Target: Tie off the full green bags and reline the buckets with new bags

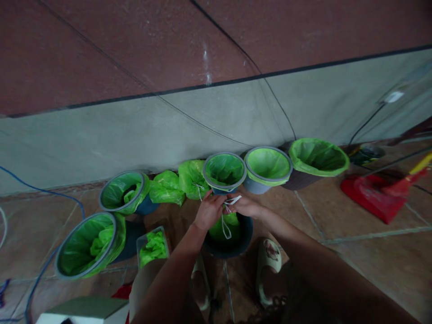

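Observation:
My left hand [209, 212] and my right hand [247, 205] come together over a dark bin [247, 231] between my feet. A white drawstring [231, 200] is pinched between my fingers, and one loop of it dangles below. Under the hands, a green plastic bag [224, 229] sits in the bin's mouth; how the string joins it is partly hidden. Just beyond my hands stands a blue bin with a grey rim and green liner [225, 171]. Left of that bin, a tied green bag [192, 179] with white string rests on the floor.
Along the wall stand a grey lined bin [268, 164] and a brown lined bin [319, 157]. Two more lined bins [123, 191] [89, 245] are at left, near a clear box of green bags [153, 246]. A red dustpan [374, 195] lies at right.

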